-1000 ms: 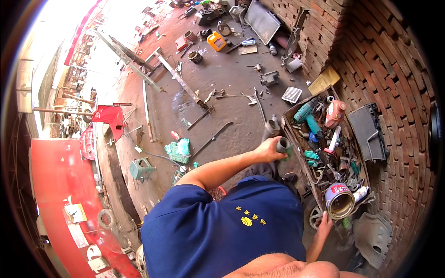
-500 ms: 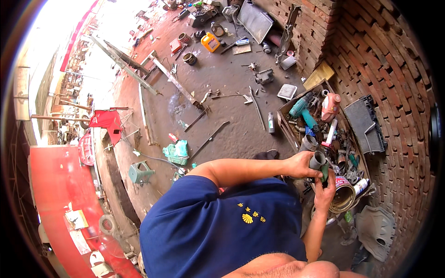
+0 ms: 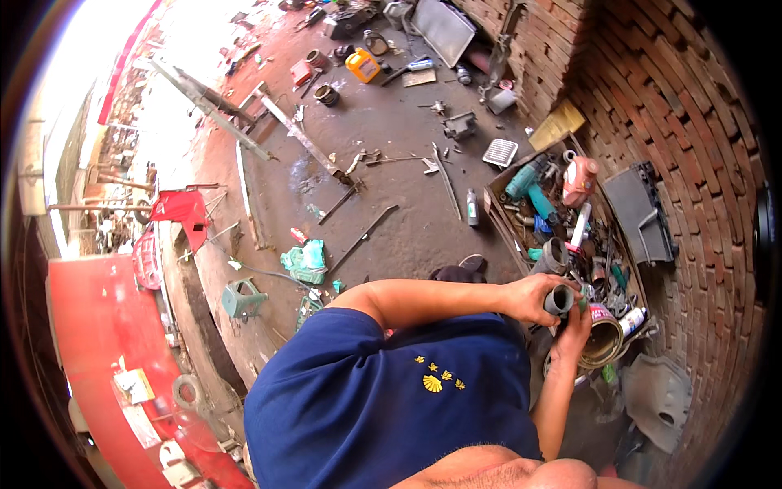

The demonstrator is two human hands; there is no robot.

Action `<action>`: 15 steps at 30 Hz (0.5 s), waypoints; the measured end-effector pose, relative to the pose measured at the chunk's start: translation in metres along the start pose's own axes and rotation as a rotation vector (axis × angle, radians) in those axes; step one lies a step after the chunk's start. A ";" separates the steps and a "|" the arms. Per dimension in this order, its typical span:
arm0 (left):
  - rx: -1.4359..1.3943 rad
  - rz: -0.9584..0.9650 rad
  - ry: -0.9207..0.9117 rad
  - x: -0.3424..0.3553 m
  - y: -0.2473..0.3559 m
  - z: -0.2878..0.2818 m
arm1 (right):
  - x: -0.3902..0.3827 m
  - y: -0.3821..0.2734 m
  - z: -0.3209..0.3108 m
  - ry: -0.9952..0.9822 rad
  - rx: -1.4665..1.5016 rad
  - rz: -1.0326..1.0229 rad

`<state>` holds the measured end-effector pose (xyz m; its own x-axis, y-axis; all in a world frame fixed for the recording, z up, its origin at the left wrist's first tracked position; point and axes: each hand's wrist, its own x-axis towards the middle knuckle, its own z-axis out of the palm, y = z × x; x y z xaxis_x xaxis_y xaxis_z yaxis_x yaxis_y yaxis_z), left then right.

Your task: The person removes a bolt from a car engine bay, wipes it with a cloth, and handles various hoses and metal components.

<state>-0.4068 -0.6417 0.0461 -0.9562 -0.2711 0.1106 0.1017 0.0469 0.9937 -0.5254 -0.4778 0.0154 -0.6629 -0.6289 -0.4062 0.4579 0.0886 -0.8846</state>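
My left hand (image 3: 529,298) is wrapped round a dark grey tubular piece, seemingly a rubber hose (image 3: 560,299), whose open round end faces up. Past my fingers a wider grey section (image 3: 554,254) shows; it looks like part of the same hose, but the join is hidden. My right hand (image 3: 573,336) is closed against the hose's near side. A bit of green, perhaps a rag, shows between its fingers and the hose. Both hands are above the near edge of a crate (image 3: 507,226) packed with tools and parts.
In the crate lie a teal power drill (image 3: 538,196) and a red-pink jug (image 3: 579,181). Close to my right hand stands an open tin (image 3: 601,342). A radiator (image 3: 637,213) leans on the brick wall (image 3: 676,122). Metal bars (image 3: 362,238) and a bottle (image 3: 472,208) are on the floor.
The hose has tilted and shifted slightly, and its wider far section shows more. My right hand has moved a little; less of the green piece is visible.
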 end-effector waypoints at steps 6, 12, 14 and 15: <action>0.320 0.025 0.044 0.004 -0.004 -0.004 | -0.002 -0.006 -0.006 -0.012 0.311 0.237; 0.445 -0.028 0.067 0.009 0.002 0.001 | -0.017 -0.025 0.008 -0.173 0.186 0.199; 0.381 -0.166 0.053 0.009 0.005 0.005 | -0.017 -0.018 0.003 -0.162 0.177 0.162; 0.353 -0.293 0.057 0.008 0.011 0.006 | -0.016 -0.010 -0.001 -0.166 0.171 0.147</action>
<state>-0.4148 -0.6379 0.0573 -0.9129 -0.3741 -0.1630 -0.2796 0.2825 0.9176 -0.5199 -0.4674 0.0302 -0.4820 -0.7384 -0.4717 0.6448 0.0655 -0.7615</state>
